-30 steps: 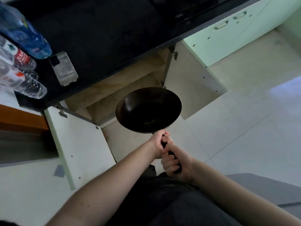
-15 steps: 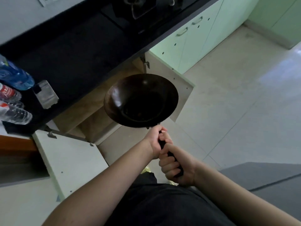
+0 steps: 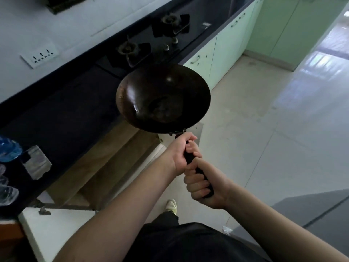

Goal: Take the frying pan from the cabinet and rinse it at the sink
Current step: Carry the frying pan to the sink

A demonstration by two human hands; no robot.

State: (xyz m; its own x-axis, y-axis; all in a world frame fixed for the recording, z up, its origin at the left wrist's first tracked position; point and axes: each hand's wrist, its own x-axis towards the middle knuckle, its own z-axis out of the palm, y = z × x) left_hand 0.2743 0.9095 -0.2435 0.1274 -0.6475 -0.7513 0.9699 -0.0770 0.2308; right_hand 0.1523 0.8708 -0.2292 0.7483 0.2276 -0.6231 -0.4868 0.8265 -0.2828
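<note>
Lower centre of frame: my right hand (image 3: 203, 188) is wrapped fully closed around the butt end of the dark handle (image 3: 190, 159), and my left hand (image 3: 181, 152) is closed tight on the same handle just ahead of it, the two fists touching. Two-handed hold, no slack visible at either fist. The frying pan (image 3: 163, 99) sits mid-frame, out in the air, bowl facing up toward me and tilted a little, clear of everything. It is out of the cabinet (image 3: 105, 167), whose open interior shows at lower left below the pan, with one open door (image 3: 54, 231) swung out along the bottom left edge. Something glossy sits in the bottom of the bowl; light is dim, so I cannot tell whether it is residue, oil or only a reflection. Beyond the pan, along the upper part of the frame: dark countertop (image 3: 62, 103), a two-burner gas hob (image 3: 151, 40), a wall socket (image 3: 39, 55) at upper left. Bottles (image 3: 8, 152) at the far left edge. No sink in view, so the carry and the rinse are both pending by my estimate. Risks from here: the pan looks heavy and hangs well out from my fists, so a loosened hold would let it dip and strike the counter edge; turning toward the sink without looking could clip the open door with my leg, or swing the rim into the bottles; if the sheen is liquid, further tilt would spill it on the floor (image 3: 264, 129).
</note>
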